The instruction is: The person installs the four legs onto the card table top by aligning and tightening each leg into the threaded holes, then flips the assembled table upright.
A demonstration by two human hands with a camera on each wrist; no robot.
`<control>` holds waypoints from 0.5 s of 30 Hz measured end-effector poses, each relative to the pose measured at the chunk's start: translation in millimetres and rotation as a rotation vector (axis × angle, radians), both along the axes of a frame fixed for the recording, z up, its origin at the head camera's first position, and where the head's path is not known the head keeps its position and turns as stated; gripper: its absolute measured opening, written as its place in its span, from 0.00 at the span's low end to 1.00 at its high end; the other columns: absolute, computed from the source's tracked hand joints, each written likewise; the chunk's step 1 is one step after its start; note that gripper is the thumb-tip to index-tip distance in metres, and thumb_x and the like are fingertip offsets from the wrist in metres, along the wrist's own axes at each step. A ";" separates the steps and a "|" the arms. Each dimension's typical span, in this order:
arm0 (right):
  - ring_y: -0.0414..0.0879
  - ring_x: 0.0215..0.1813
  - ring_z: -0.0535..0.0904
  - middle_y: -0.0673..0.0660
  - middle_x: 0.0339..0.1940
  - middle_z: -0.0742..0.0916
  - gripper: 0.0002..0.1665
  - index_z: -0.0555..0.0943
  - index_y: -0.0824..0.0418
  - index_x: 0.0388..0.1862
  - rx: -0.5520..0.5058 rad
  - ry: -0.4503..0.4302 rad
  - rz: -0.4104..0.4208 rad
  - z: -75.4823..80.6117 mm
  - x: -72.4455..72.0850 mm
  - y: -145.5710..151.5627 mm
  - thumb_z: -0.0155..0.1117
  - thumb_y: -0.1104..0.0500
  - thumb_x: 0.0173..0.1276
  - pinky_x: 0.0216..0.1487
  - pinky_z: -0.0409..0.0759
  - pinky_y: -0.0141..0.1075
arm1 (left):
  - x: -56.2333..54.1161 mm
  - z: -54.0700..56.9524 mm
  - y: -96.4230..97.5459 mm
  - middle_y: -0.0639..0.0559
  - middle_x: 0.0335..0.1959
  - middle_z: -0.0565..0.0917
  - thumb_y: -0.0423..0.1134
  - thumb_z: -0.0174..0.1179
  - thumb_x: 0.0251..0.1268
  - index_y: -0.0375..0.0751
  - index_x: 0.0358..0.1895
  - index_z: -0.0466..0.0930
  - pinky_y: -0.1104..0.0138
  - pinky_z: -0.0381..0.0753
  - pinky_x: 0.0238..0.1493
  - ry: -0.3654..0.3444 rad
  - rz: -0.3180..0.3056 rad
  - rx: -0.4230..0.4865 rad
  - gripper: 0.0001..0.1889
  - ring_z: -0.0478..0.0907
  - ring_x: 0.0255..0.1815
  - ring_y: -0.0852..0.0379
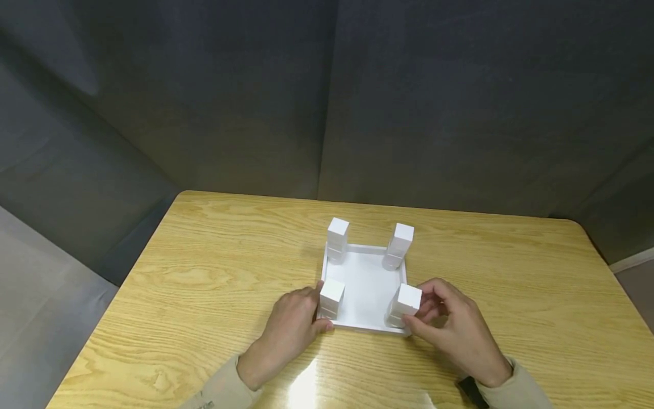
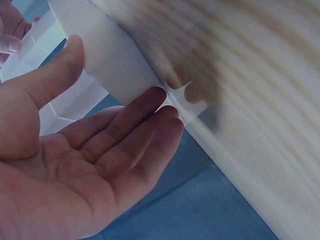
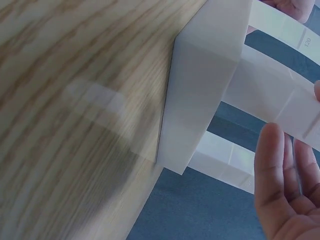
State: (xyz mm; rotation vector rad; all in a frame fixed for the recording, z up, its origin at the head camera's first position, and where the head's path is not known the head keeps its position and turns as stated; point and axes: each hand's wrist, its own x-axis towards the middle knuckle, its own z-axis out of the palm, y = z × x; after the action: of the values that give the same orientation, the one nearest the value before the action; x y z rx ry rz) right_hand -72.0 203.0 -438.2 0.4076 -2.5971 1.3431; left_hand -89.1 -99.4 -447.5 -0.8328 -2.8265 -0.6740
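Observation:
A white, shallow square tray (image 1: 365, 289) lies on the table with a square white post standing at each corner. Seams across the posts show stacked blocks. At the near left corner, my left hand (image 1: 293, 318) holds the tray, thumb along its front edge and fingers at its left side, beside the near left post (image 1: 332, 298). In the left wrist view, the fingertips (image 2: 159, 95) meet the tray's wall (image 2: 115, 57). My right hand (image 1: 457, 326) pinches the near right post (image 1: 407, 301) between thumb and fingers. Its base sits inside the tray's corner.
The far left post (image 1: 337, 238) and far right post (image 1: 399, 244) stand at the tray's back corners. Beneath is a wooden table (image 1: 219, 255) with rounded far corners. Dark grey cloth (image 1: 245, 96) hangs behind it. A number is printed on one block (image 3: 300, 42).

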 end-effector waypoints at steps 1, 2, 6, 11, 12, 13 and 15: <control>0.39 0.34 0.84 0.48 0.37 0.87 0.25 0.83 0.62 0.47 0.003 -0.007 -0.003 0.1 0.1 0.1 0.89 0.68 0.56 0.36 0.87 0.34 | -0.2 0.0 0.1 0.27 0.47 0.88 0.40 0.84 0.49 0.10 0.63 0.75 0.49 0.91 0.52 0.000 0.001 -0.002 0.44 0.91 0.44 0.39; 0.39 0.34 0.84 0.47 0.36 0.87 0.25 0.83 0.61 0.46 0.007 -0.016 -0.007 0.3 0.3 0.2 0.89 0.67 0.56 0.35 0.87 0.35 | -0.4 -0.1 0.1 0.28 0.47 0.89 0.41 0.84 0.49 0.10 0.63 0.75 0.49 0.91 0.53 -0.001 0.001 -0.004 0.44 0.91 0.44 0.39; 0.38 0.33 0.83 0.45 0.35 0.88 0.25 0.81 0.60 0.45 0.022 -0.040 -0.017 1.4 0.9 0.0 0.90 0.64 0.57 0.35 0.87 0.35 | -1.2 -0.3 0.1 0.28 0.48 0.89 0.41 0.84 0.49 0.11 0.63 0.75 0.49 0.91 0.53 -0.004 0.004 -0.014 0.44 0.91 0.45 0.38; 0.37 0.34 0.83 0.46 0.37 0.88 0.30 0.84 0.61 0.54 0.031 -0.038 -0.003 2.3 -0.2 -0.8 0.91 0.62 0.56 0.34 0.86 0.35 | -1.4 -0.7 -0.1 0.28 0.49 0.89 0.41 0.83 0.50 0.11 0.64 0.76 0.47 0.90 0.55 -0.013 0.007 -0.016 0.44 0.91 0.46 0.38; 0.37 0.34 0.83 0.46 0.38 0.88 0.32 0.84 0.61 0.57 0.032 -0.035 0.003 2.3 -0.6 -0.8 0.91 0.61 0.56 0.34 0.86 0.35 | -1.2 -0.8 -0.1 0.28 0.49 0.89 0.41 0.83 0.50 0.11 0.64 0.75 0.47 0.90 0.55 -0.015 0.008 -0.016 0.44 0.91 0.47 0.38; 0.37 0.34 0.83 0.46 0.38 0.88 0.33 0.85 0.61 0.58 0.034 -0.028 0.009 2.3 -0.8 -0.9 0.91 0.61 0.55 0.34 0.86 0.35 | -1.3 -0.9 -0.1 0.28 0.49 0.89 0.41 0.83 0.50 0.11 0.64 0.76 0.47 0.90 0.55 -0.014 0.007 -0.016 0.44 0.91 0.47 0.38; 0.37 0.34 0.83 0.46 0.39 0.88 0.34 0.86 0.60 0.59 0.037 -0.012 0.019 2.2 -1.0 -0.7 0.91 0.61 0.55 0.34 0.86 0.35 | -1.1 -0.9 0.0 0.28 0.49 0.89 0.41 0.83 0.50 0.11 0.64 0.76 0.48 0.90 0.54 -0.014 0.004 -0.015 0.44 0.91 0.47 0.38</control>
State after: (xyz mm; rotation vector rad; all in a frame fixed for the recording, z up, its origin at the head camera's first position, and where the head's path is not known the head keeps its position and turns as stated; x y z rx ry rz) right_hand -72.9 202.3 -436.0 0.4317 -2.6380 1.3095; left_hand -90.2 -99.4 -448.4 -0.8277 -2.8482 -0.6619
